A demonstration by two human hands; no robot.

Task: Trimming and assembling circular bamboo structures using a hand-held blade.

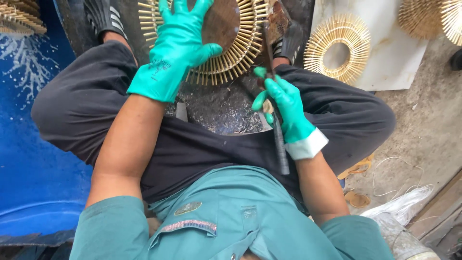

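The left hand [175,48], gloved in green, lies spread flat on a round sunburst frame [226,43] of pale sticks between the feet. The right hand [284,108] grips a dark metal rod [279,139] beside its rim.

left hand [175,48] – teal rubber glove, smooth, faint sheen | right hand [284,108] – same rubber glove, pale cloth cuff | rod [278,130] – dark, ridged, matt metal | sunburst disc [226,33] – pale wooden sticks round a rusty-brown matt centre | board [390,58] – smooth, whitish, stained | drum [29,159] – glossy blue plastic | ground [423,125] – rough grey concrete
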